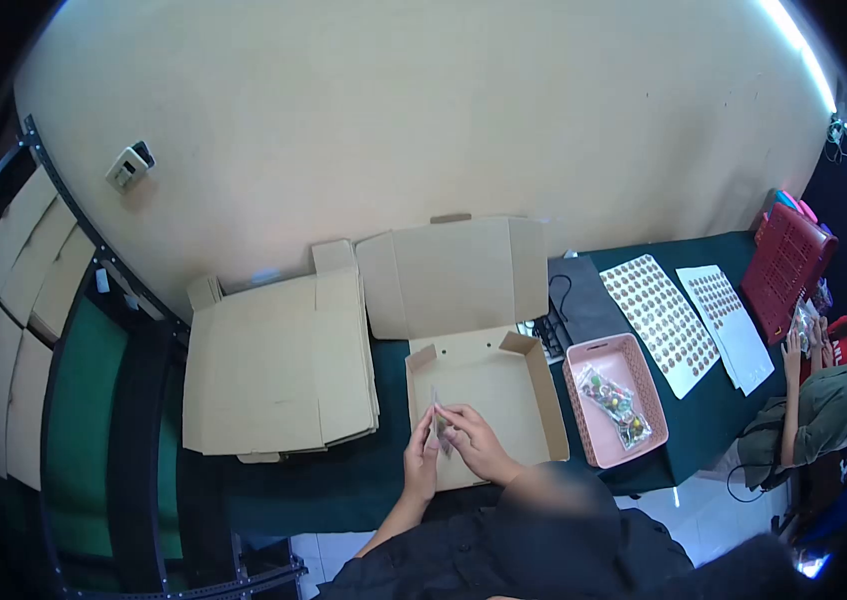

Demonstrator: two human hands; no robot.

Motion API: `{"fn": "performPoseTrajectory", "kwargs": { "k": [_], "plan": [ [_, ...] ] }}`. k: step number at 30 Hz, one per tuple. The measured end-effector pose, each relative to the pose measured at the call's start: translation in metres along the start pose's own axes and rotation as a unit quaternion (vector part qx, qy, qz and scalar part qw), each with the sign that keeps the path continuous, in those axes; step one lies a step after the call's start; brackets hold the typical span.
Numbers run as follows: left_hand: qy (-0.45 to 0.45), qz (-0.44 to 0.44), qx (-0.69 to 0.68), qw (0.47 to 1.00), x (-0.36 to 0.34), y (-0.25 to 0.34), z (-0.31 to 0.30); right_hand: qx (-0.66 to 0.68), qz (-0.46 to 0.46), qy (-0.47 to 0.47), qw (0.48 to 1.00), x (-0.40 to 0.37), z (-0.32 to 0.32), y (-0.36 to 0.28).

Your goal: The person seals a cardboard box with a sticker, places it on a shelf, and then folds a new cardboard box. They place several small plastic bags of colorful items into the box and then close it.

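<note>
The left hand (422,462) and right hand (474,440) are closed together on a small packet (441,425), held over the floor of the open cardboard box (504,375). Judged step: the packet is being handled. The next move calls for a steady pinch. More packets lie in the pink basket (604,348) beside the box.

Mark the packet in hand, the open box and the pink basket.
packet (437,412), head view, upper end.
open box (494,380), head view, bare floor.
pink basket (599,345), head view, far rim.
</note>
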State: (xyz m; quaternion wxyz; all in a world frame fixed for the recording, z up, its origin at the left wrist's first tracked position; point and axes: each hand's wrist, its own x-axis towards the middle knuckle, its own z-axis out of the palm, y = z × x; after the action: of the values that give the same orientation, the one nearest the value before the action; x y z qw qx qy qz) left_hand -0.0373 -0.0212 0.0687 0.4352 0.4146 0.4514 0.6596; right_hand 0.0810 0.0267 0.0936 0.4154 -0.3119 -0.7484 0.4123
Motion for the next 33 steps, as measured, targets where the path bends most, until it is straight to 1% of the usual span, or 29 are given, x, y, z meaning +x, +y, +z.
{"fn": "performPoseTrajectory", "kwargs": {
  "k": [2, 3, 5, 6, 7, 9, 10, 11, 13, 14, 15, 16, 17, 18, 19, 21, 22, 23, 25, 26, 27, 29, 30, 31, 33],
  "plan": [
    [0.012, -0.014, -0.035, 0.999, 0.0, -0.003, 0.0, -0.036, 0.019, 0.024, 0.999, 0.0, 0.0, 0.003],
    [0.008, -0.008, -0.034, 0.999, -0.001, -0.005, -0.003, -0.037, 0.014, 0.028, 0.999, 0.001, -0.001, 0.003],
    [-0.04, -0.034, 0.123, 0.991, 0.001, 0.0, -0.004, -0.025, 0.068, 0.111, 0.991, 0.002, -0.001, 0.002],
    [-0.019, -0.002, 0.1, 0.995, -0.001, 0.008, 0.006, -0.012, 0.085, 0.178, 0.98, 0.001, 0.003, 0.011],
    [-0.02, 0.001, 0.101, 0.995, 0.001, 0.01, 0.008, -0.011, 0.082, 0.179, 0.98, 0.002, 0.003, 0.017],
    [-0.01, -0.038, 0.041, 0.998, 0.001, 0.012, 0.006, 0.074, 0.124, 0.161, 0.976, -0.002, 0.001, 0.028],
    [-0.025, -0.034, 0.055, 0.998, 0.002, 0.01, 0.003, 0.143, 0.152, 0.12, 0.971, -0.006, 0.0, 0.035],
    [-0.016, -0.028, 0.056, 0.998, 0.002, 0.01, 0.002, 0.145, 0.147, 0.111, 0.972, -0.006, -0.003, 0.033],
    [-0.01, -0.053, -0.002, 0.999, 0.001, 0.01, -0.001, 0.116, 0.147, 0.087, 0.978, -0.004, -0.009, 0.018],
    [-0.023, -0.026, 0.032, 0.999, 0.002, 0.009, -0.006, 0.122, 0.137, 0.07, 0.981, 0.0, -0.01, 0.013],
    [-0.004, -0.017, 0.037, 0.999, 0.003, 0.008, -0.009, 0.163, 0.167, 0.074, 0.97, 0.002, -0.012, 0.008],
    [-0.02, -0.036, 0.039, 0.998, 0.002, 0.007, -0.012, 0.202, 0.201, 0.078, 0.955, 0.002, -0.012, 0.005],
    [-0.038, -0.056, 0.04, 0.997, 0.002, 0.004, -0.017, 0.208, 0.199, 0.058, 0.956, 0.0, -0.011, 0.005],
    [-0.072, -0.071, 0.006, 0.995, 0.003, 0.003, -0.022, 0.206, 0.226, 0.061, 0.95, 0.0, -0.012, 0.006],
    [-0.059, -0.065, 0.011, 0.996, 0.004, 0.001, -0.026, 0.202, 0.252, 0.068, 0.944, 0.0, -0.011, 0.007],
    [-0.127, -0.063, 0.027, 0.99, 0.005, 0.012, -0.029, 0.226, 0.247, 0.063, 0.94, -0.003, -0.01, 0.009],
    [-0.106, -0.03, 0.077, 0.991, 0.004, 0.011, -0.03, 0.244, 0.243, 0.071, 0.936, -0.002, -0.011, 0.01],
    [-0.102, -0.029, 0.075, 0.992, 0.004, 0.013, -0.03, 0.242, 0.243, 0.066, 0.937, -0.001, -0.014, 0.011],
    [-0.023, 0.004, 0.08, 0.997, 0.006, 0.017, -0.028, 0.306, 0.318, 0.108, 0.891, 0.003, -0.019, 0.013],
    [-0.057, -0.033, 0.114, 0.991, 0.005, 0.011, -0.036, 0.302, 0.32, 0.092, 0.893, 0.003, -0.02, 0.018],
    [-0.057, -0.031, 0.112, 0.992, 0.002, 0.005, -0.037, 0.3, 0.318, 0.092, 0.895, 0.003, -0.018, 0.021],
    [-0.183, -0.064, 0.217, 0.957, -0.006, -0.004, -0.039, 0.304, 0.332, 0.091, 0.888, 0.0, -0.009, 0.021],
    [-0.186, -0.032, 0.233, 0.954, -0.011, -0.006, -0.036, 0.326, 0.326, 0.08, 0.884, -0.002, -0.003, 0.02],
    [-0.186, -0.029, 0.232, 0.954, -0.014, -0.008, -0.033, 0.324, 0.324, 0.08, 0.885, 0.0, 0.003, 0.018],
    [-0.099, 0.043, 0.359, 0.927, -0.021, -0.002, -0.025, 0.328, 0.321, 0.079, 0.885, 0.0, 0.014, 0.012]
  ]
}}
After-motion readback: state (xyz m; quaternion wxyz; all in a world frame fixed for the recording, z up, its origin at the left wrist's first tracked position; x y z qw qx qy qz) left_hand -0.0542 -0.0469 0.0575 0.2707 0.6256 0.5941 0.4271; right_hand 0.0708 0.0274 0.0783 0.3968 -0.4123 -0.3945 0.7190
